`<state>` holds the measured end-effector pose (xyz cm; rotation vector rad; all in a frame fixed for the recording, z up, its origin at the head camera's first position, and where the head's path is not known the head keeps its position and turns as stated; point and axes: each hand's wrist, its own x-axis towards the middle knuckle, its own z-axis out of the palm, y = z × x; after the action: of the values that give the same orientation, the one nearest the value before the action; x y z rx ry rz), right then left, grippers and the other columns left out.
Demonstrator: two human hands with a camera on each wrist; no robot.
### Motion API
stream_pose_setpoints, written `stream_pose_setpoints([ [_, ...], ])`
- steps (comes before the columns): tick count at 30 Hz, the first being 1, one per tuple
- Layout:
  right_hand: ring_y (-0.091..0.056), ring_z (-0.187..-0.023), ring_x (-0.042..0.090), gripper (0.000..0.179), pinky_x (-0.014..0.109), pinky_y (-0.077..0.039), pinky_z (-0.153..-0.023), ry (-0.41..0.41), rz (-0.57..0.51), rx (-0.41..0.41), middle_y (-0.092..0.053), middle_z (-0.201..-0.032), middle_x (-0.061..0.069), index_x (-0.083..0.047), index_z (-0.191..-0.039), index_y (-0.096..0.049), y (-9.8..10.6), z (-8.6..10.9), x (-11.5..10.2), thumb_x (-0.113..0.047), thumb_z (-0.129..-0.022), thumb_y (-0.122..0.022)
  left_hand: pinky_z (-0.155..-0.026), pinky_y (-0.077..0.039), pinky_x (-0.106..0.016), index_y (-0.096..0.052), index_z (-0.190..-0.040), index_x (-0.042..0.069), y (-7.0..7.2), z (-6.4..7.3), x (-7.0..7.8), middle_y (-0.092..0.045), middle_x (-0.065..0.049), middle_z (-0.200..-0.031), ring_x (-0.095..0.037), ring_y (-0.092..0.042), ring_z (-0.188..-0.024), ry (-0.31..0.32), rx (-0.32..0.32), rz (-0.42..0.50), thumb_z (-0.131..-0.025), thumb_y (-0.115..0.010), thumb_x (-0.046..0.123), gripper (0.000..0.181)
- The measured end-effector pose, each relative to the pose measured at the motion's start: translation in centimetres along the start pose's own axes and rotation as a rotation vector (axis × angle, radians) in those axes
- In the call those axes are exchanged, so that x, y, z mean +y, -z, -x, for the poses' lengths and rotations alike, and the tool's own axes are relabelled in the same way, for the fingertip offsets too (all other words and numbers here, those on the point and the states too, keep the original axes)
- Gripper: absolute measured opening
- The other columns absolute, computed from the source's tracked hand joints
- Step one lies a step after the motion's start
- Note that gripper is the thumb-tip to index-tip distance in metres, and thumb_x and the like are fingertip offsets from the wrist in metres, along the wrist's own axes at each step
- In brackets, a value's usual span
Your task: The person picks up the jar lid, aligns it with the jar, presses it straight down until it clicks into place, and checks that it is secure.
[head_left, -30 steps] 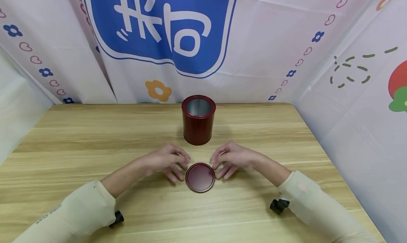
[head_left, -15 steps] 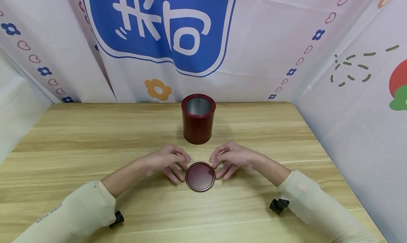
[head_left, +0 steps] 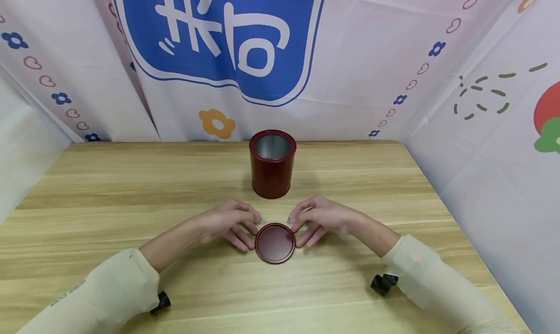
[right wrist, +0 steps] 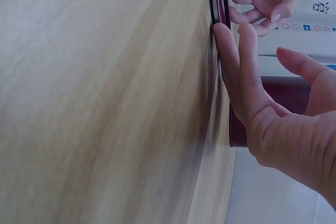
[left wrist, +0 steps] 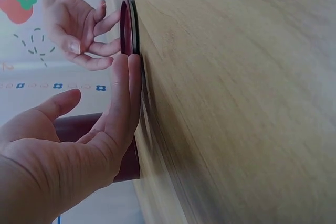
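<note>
A round dark red lid [head_left: 275,243] lies flat side up at the wooden table, between the two hands. At its left edge is my left hand [head_left: 231,222], fingertips right at the rim and fingers loosely bent. My right hand [head_left: 321,218] mirrors it on the other side, with fingertips at the lid's right edge. In the left wrist view, two fingers reach toward the lid [left wrist: 126,27] while the thumb stands apart. Behind the lid stands a dark red tin can [head_left: 271,176], upright and uncovered, its grey metal inside showing.
The wooden table [head_left: 131,178] runs back to a white printed cloth [head_left: 350,57] hung behind it. More cloth closes in the left and right sides. A small black device sits by each cuffed sleeve [head_left: 437,285].
The fingertips of both hands have come slightly closer to the lid's rim. The lid and the can stay in place; the whole view shifts only slightly.
</note>
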<state>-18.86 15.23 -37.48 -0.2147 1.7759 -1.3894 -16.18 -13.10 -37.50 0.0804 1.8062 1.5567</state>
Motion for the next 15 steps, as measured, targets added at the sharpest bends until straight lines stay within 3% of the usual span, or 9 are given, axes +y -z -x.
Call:
stream_pose_setpoints([
  [15, -0.077, -0.087, 0.036, 0.032, 0.042, -0.065, -0.072, 0.008, -0.021, -0.011, -0.07, -0.113, 0.024, 0.01, -0.128, -0.057, 0.13, 0.1, -0.01, -0.009, -0.103, -0.053, -0.072, -0.065, -0.043, -0.056, -0.126, -0.012, 0.11, -0.29, -0.13, -0.065, -0.022, -0.104, -0.028, -0.075, -0.075, 0.01, 0.017, 0.015, -0.103, -0.051, 0.014, 0.035],
])
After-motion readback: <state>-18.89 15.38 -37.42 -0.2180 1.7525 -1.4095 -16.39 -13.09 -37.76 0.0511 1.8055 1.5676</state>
